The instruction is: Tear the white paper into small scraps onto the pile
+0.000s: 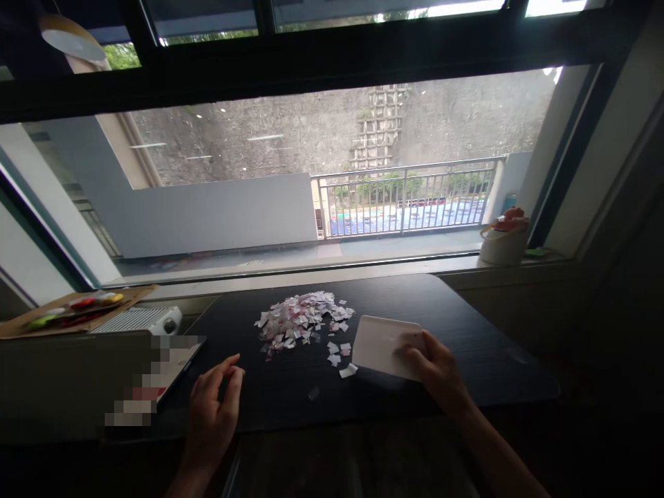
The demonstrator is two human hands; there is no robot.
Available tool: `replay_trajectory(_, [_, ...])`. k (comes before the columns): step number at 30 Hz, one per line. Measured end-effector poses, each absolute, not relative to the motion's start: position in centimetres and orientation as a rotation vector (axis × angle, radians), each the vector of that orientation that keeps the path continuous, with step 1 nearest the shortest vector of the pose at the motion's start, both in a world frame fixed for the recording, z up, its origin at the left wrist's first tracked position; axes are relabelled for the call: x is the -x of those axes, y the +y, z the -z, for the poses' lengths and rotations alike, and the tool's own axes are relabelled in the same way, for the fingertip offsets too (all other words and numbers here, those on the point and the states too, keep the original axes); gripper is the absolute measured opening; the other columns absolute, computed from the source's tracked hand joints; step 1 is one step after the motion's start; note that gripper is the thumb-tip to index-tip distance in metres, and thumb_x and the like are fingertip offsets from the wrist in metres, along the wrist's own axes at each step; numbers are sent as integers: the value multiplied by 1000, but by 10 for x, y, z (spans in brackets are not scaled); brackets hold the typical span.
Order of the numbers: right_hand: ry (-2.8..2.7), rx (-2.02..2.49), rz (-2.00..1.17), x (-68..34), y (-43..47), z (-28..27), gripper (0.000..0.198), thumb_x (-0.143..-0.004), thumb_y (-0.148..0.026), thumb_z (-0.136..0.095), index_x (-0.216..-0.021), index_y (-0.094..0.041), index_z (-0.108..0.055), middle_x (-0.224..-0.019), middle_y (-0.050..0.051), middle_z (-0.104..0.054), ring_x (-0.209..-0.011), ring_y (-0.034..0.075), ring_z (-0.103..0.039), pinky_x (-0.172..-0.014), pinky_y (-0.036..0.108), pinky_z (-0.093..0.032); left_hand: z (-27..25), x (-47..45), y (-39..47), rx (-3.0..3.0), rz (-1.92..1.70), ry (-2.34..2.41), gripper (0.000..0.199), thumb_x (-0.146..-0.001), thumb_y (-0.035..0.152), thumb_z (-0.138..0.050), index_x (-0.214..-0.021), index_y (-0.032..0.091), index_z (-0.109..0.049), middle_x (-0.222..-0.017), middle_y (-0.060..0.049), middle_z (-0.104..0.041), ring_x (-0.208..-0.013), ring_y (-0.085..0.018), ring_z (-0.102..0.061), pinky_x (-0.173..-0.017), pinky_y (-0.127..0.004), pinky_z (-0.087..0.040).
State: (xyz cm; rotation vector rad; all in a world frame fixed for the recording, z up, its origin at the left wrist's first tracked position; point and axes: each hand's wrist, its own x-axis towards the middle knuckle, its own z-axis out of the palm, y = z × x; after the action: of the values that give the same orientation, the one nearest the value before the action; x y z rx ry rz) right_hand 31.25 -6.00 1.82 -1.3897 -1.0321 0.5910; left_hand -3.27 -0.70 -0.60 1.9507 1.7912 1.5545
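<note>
My right hand (438, 366) grips a white plastic scraper (384, 344), a flat sheet with rounded corners, by its right edge. The scraper is tilted over the dark table (482, 346), its left edge close to a few loose paper scraps (335, 353). Farther back lies a heap of small cut paper pieces (298, 315), white with some pink. Near the table's front left, my left hand (215, 398) is held with fingers curved and a gap between thumb and forefinger; nothing shows in it. The scraper's far right edge is hidden by my right fingers.
Left of the table stand a white appliance with a knob (142, 320) and a brown board (31, 318) bearing colourful items. A grey panel (67, 380) is in front of them. On the windowsill (363, 270) sits a white container with an orange top (503, 238).
</note>
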Motion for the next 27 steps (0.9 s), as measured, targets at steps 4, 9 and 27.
replay_trajectory(4, [-1020, 1382, -609, -314, -61, -18, 20, -66, -34, -56, -78, -19, -62, -63, -2, -59, -57, 16, -53, -50, 26, -42, 4, 32, -9, -1938, -1542, 1799, 41, -77, 49, -47, -100, 20, -63, -91, -7, -68, -94, -26, -59, -96, -44, -41])
replay_trajectory(9, [-955, 1414, -578, -316, -60, -16, 16, -67, -31, -55, -76, -20, -61, -61, -3, -58, -55, 16, -52, -49, 25, -42, 4, 31, -9, -1921, -1537, 1821, 41, -76, 51, -46, -99, 20, -62, -92, -6, -68, -95, -26, -59, -97, -44, -41])
replay_trajectory(27, [-925, 1384, -755, -339, -64, -18, 22, -61, -30, -57, -80, -19, -64, -66, 0, -64, -61, 19, -57, -52, 27, -44, -1, 31, -10, -1888, -1470, 1867, 43, -74, 52, -45, -99, 21, -62, -92, -7, -68, -99, -28, -59, -97, -45, -41])
